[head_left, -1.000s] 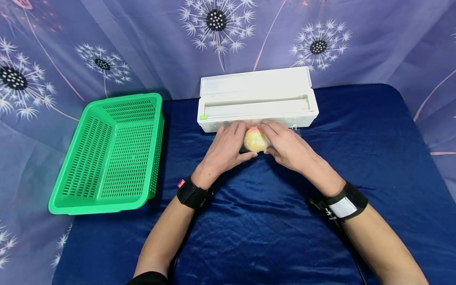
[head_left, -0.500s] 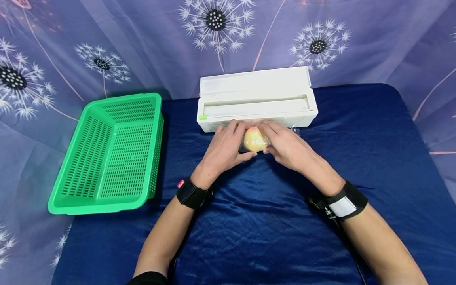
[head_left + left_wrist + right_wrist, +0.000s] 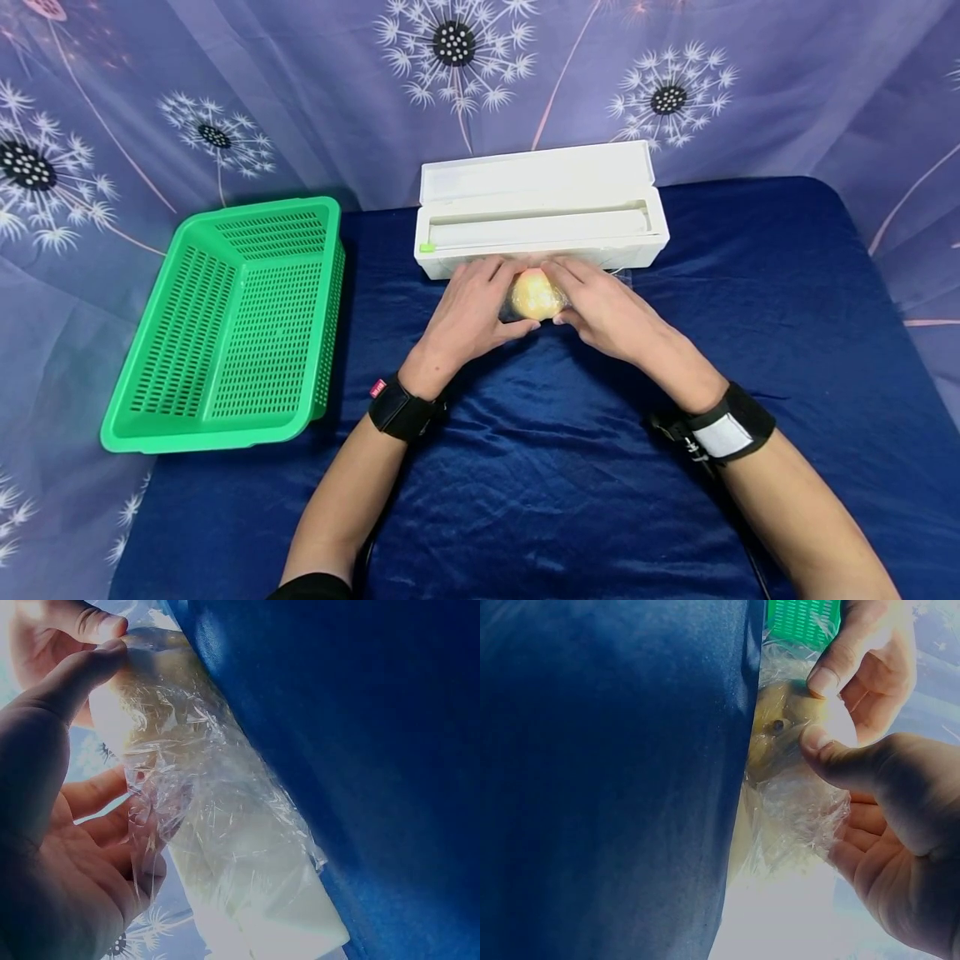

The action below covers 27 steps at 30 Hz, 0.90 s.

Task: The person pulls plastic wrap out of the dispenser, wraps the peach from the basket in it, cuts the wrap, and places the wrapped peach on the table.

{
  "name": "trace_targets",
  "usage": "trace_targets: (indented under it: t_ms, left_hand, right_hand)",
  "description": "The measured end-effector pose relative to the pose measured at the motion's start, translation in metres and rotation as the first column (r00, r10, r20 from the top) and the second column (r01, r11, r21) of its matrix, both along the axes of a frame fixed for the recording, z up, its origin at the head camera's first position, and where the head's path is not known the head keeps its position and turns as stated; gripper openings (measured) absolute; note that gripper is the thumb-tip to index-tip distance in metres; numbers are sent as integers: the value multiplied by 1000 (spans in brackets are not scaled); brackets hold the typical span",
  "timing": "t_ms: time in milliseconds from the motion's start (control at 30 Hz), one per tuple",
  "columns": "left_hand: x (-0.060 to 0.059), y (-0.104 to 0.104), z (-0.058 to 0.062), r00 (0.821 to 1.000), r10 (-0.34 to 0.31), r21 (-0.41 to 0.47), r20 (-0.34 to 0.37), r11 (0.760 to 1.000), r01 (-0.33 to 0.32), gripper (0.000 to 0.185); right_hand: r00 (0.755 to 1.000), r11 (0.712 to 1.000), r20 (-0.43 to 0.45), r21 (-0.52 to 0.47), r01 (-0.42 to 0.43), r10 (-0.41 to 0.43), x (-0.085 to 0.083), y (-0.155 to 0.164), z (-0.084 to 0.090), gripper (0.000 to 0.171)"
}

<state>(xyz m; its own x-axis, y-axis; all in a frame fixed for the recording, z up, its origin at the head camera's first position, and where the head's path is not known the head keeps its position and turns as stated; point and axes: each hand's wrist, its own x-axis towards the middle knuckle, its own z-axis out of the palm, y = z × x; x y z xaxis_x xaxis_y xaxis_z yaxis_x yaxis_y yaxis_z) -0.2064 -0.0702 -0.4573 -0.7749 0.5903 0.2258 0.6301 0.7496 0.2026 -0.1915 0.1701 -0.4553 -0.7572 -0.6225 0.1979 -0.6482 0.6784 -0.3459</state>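
A yellow-pink round fruit [image 3: 535,297] lies on the blue cloth just in front of the white film dispenser box [image 3: 540,208]. Clear plastic film [image 3: 202,795] covers it. My left hand [image 3: 472,312] cups the fruit from the left, thumb against its near side and fingers over the film. My right hand [image 3: 600,308] cups it from the right in the same way. In the right wrist view the thumb [image 3: 832,754] presses on the wrapped fruit [image 3: 780,727], and film [image 3: 795,817] bunches loosely under the palm.
An empty green slotted basket [image 3: 232,321] stands at the left edge of the blue table [image 3: 525,467]. The dispenser's lid stands open at the back. A purple dandelion-print curtain [image 3: 300,83] hangs behind.
Both hands stay on the wrapped fruit; the fingers have shifted only slightly over the film.
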Motion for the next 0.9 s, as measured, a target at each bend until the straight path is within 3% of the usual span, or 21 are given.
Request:
trace_targets:
  t_ms: [333, 900]
  left_hand:
    - [-1, -1, -1, 998, -60, 70, -14, 996, 61, 80]
    - [-2, -2, -1, 997, -62, 67, -46, 996, 65, 78]
  right_hand:
    - [1000, 1000, 0, -1, -8, 8, 0, 0, 1, 72]
    - [1000, 1000, 1, -12, -25, 25, -2, 3, -1, 72]
